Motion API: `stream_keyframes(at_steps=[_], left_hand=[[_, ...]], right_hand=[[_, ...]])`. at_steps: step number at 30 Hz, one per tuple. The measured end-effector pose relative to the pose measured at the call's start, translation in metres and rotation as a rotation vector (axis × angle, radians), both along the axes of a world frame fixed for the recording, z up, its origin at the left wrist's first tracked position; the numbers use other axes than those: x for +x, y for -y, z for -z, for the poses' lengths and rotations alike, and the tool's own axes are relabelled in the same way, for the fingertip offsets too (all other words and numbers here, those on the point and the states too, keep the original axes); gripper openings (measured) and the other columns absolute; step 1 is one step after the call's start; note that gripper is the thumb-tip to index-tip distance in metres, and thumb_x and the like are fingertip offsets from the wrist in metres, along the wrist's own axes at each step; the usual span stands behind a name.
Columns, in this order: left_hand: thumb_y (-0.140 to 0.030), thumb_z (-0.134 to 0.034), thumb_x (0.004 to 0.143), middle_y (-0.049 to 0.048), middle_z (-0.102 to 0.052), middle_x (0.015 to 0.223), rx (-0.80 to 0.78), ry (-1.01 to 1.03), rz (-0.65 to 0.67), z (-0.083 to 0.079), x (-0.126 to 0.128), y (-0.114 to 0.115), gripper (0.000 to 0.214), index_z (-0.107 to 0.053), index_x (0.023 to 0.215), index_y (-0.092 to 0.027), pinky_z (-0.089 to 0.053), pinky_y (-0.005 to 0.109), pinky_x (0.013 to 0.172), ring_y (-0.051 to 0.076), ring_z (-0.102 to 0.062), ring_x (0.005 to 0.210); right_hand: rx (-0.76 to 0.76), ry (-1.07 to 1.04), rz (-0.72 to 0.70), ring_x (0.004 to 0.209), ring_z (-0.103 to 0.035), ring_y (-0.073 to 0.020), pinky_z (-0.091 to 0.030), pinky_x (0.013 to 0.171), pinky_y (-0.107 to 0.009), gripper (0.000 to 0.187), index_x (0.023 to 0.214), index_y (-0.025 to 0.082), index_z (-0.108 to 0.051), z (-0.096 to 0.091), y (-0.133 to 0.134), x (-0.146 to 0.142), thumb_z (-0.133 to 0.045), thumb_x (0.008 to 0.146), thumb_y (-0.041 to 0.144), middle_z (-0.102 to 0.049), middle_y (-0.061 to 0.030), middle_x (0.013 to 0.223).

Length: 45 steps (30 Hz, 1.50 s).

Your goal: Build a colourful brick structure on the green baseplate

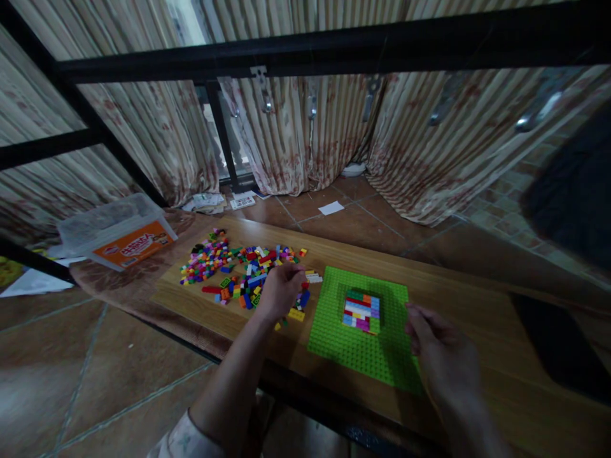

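Observation:
My left hand (pixel 280 291) hovers at the right side of a loose pile of toy building bricks (pixel 256 278), its fingertips pinched together. Whatever those fingers hold, if anything, is hidden. A green studded baseplate (pixel 329 340) lies to the right of the pile. Near its middle sits a low, roughly square block of joined bricks (pixel 361 312) in white, red, blue, orange, green and magenta. My right hand (pixel 436 343) is at the baseplate's right edge, thumb and fingers closed together; I cannot make out anything between them.
The wooden board (pixel 267 232) carries the bricks and baseplate. Smaller bricks (pixel 207 257) lie at its left. A clear plastic box (pixel 117 232) with an orange label stands beyond its left end. A dark flat object (pixel 558 343) lies at the right. Black metal bars (pixel 305 60) cross behind.

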State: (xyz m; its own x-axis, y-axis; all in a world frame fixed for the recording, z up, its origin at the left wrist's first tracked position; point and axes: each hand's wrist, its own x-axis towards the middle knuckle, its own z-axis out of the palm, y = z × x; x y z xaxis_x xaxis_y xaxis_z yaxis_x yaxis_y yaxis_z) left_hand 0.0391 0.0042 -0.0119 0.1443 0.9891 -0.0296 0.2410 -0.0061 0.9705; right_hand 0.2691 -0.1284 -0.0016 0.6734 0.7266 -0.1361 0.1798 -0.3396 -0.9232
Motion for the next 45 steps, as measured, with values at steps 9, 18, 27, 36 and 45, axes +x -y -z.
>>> stream_keyframes(at_steps=[9,18,27,36,45], left_hand=[[-0.013,-0.053,0.076,-0.0002,-0.062,0.066,0.123,-0.483,-0.037,-0.012,-0.027,-0.003,0.015,-0.067,0.08,-0.015,-0.035,0.021,0.057,0.012,-0.054,0.063],[-0.007,-0.05,0.074,0.0034,-0.069,0.08,0.122,-0.807,0.017,-0.011,-0.034,0.0,0.028,-0.069,0.089,-0.02,-0.041,0.023,0.066,0.017,-0.061,0.074],[-0.014,-0.056,0.076,0.0059,-0.071,0.089,0.195,-0.852,0.011,-0.003,-0.035,0.004,0.022,-0.068,0.093,-0.021,-0.047,0.028,0.076,0.022,-0.066,0.084],[-0.013,-0.051,0.078,0.0076,-0.07,0.098,0.234,-0.923,0.067,-0.002,-0.031,0.006,0.025,-0.067,0.095,-0.021,-0.048,0.028,0.077,0.023,-0.065,0.093],[-0.011,-0.053,0.075,0.0075,-0.068,0.094,0.238,-0.886,0.1,-0.005,-0.028,0.008,0.022,-0.068,0.089,-0.02,-0.048,0.028,0.077,0.023,-0.065,0.091]], right_hand=[[0.02,0.027,0.115,0.05,-0.047,-0.0108,-0.037,0.047,-0.024,0.041,0.097,0.018,-0.071,-0.006,-0.002,-0.011,-0.065,0.071,0.05,-0.061,0.0002,0.067],[-0.031,0.094,0.098,0.055,-0.052,-0.0137,-0.04,0.053,-0.026,0.038,0.093,0.018,-0.072,-0.011,-0.006,-0.019,-0.062,0.072,0.048,-0.063,-0.0009,0.067],[-0.05,0.161,0.036,0.059,-0.055,-0.0174,-0.042,0.058,-0.03,0.039,0.092,0.019,-0.071,-0.008,-0.006,-0.021,-0.06,0.073,0.05,-0.064,-0.0028,0.069],[-0.067,0.161,0.019,0.062,-0.055,-0.0174,-0.041,0.061,-0.03,0.039,0.094,0.02,-0.071,-0.003,-0.007,-0.022,-0.061,0.074,0.051,-0.064,-0.0023,0.072],[-0.042,0.136,0.016,0.06,-0.054,-0.0164,-0.041,0.059,-0.03,0.039,0.095,0.02,-0.071,-0.002,-0.007,-0.023,-0.062,0.074,0.051,-0.065,-0.0021,0.072]])
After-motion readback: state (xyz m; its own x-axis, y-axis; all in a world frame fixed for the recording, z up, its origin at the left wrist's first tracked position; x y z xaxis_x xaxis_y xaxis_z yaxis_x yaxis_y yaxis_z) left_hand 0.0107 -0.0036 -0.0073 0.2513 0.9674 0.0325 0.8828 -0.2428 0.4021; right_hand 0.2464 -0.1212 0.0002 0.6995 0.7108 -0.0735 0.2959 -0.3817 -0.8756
